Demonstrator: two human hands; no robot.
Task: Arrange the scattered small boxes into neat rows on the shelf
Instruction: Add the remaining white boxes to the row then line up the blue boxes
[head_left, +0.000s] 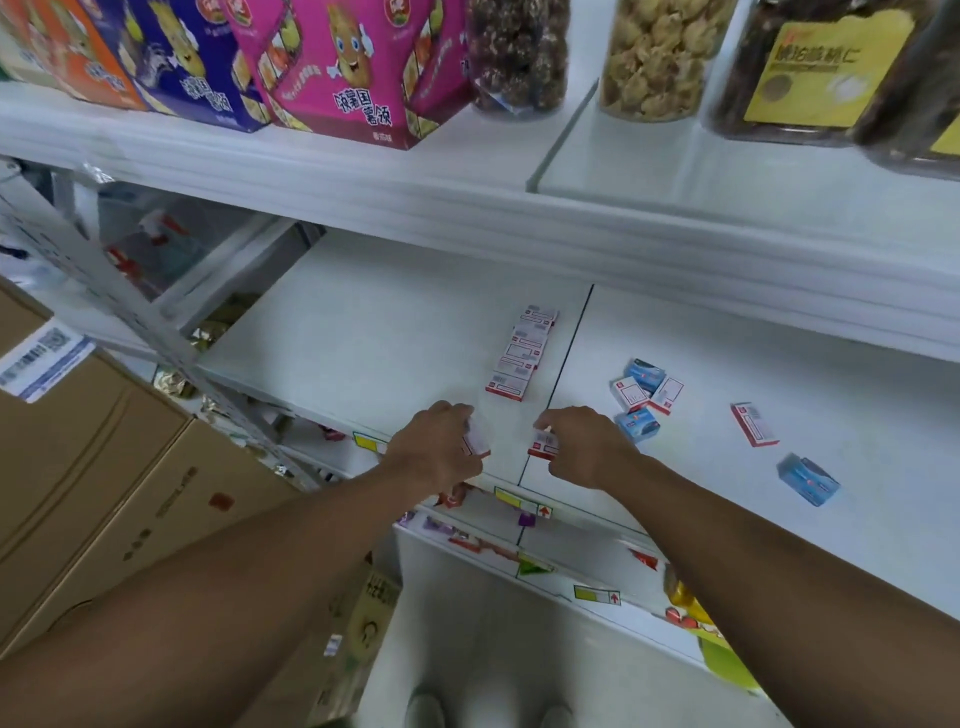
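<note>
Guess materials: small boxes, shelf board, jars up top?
Small boxes: printed cardboard, likely; sharp folded edges, flat printed faces. Shelf board: smooth white, painted metal or laminate; can't tell which. Jars: clear plastic or glass; contents show through.

Upper tier, far left: snack cartons in a row, orange, purple, pink. Far right: three clear jars of snacks. Brown cardboard cartons stacked near left. Two shoes on the floor.
</note>
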